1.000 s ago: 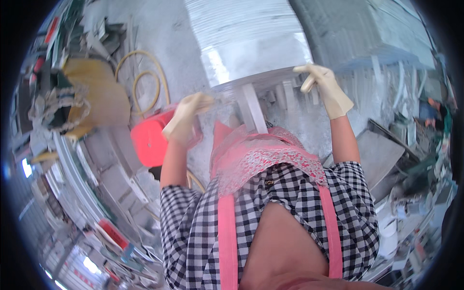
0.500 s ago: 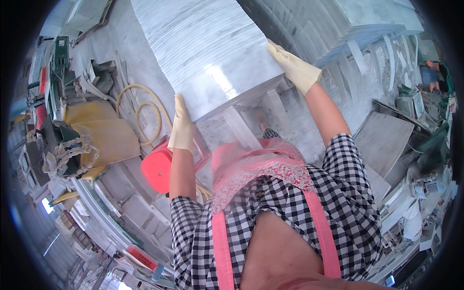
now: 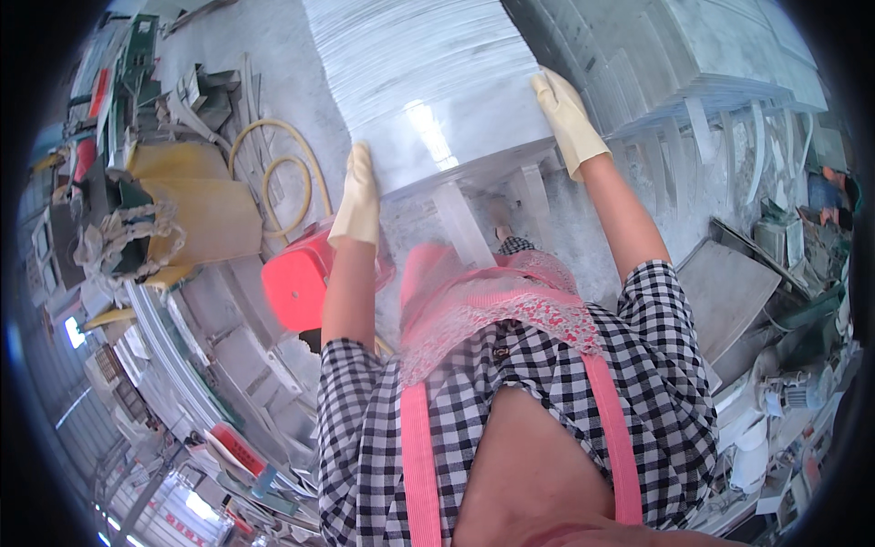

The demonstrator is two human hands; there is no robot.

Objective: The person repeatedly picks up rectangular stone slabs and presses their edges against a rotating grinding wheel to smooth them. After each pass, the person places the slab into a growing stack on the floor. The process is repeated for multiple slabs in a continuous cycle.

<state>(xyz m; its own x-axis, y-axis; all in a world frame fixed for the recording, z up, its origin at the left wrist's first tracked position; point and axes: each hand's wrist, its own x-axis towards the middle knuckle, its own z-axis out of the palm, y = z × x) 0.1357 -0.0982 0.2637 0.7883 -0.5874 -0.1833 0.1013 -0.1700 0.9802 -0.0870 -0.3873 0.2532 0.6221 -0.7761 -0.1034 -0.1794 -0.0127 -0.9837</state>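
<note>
Head view: stack of polished grey-white slabs point(image 3: 447, 123) at upper centre. Left hand point(image 3: 359, 190), cream-gloved, at its left edge, fingers nearly straight; right hand point(image 3: 562, 117), likewise gloved and extended, at its right edge; firm grasp by either, impossible to tell. Red plastic stool point(image 3: 296, 284) near the left hand; second slab stack point(image 3: 738, 50) farther right.

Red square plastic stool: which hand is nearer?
Left. The cream-gloved left hand is near the stool; the cream-gloved right hand is farther, at the right edge of the grey slab stack.
</note>
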